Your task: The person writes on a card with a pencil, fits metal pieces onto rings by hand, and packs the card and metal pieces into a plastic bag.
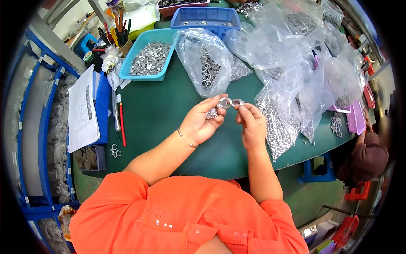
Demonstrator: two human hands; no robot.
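Observation:
Over the green table [152, 101], my left hand [201, 125] pinches a silver metal ring [224, 103] between thumb and fingertips. More small shiny metal pieces [211, 113] lie in the curl of its fingers; their exact kind is hard to make out. My right hand [253, 129], closed, grips a second silver ring [238, 102] close beside the first. Whether the two rings touch, I cannot tell. Just beyond my hands lies an open clear plastic bag [220, 86] with rings inside. Right of my right hand is a bag of small silver parts [277, 122].
A turquoise tray [144, 78] full of rings and a blue tray [203, 12] stand at the back. Left are a red pencil [122, 122], a screwdriver-like tool [115, 112], several loose rings [114, 151] and paper sheets [82, 110]. Another person [366, 156] sits at the right.

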